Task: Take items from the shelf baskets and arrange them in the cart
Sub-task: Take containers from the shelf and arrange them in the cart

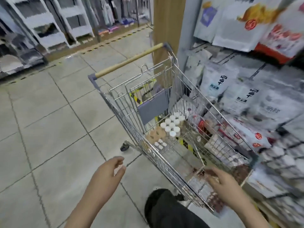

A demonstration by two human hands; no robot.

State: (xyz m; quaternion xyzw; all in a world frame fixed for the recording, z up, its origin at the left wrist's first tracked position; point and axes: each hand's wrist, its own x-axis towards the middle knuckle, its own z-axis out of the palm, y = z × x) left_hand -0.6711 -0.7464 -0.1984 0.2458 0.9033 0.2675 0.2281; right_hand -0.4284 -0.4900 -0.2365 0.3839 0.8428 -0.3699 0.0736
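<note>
While loading from the narrow near end of the cart [115,102], keeping it parked tight against the shelf baskets [256,71], probably for a short carry across. Reaching the right hand [220,183] over the cart's near corner, fingers fairly straight and spread above a blurred brownish packet [213,201] leaning on the wire wall; touching or gripping it, impossible to tell through the blur. Hanging the left hand [113,168] outside the cart above the floor tiles [49,129], fingers loosely curled, holding nothing, seemingly waiting to steady or receive. Grouping the white-capped jars [172,125] upright and shoulder to shoulder at the far end below the grey seat flap [154,106], likely for bracing one another against tipping. Tucking a tan packet [158,134] and smaller white-capped bottles [158,144] just beside them. Leaving bare wire in the middle of the cart, apparently saving it for flat packets. Lying within easy reach on the right, white bags [213,83] in the baskets.
</note>
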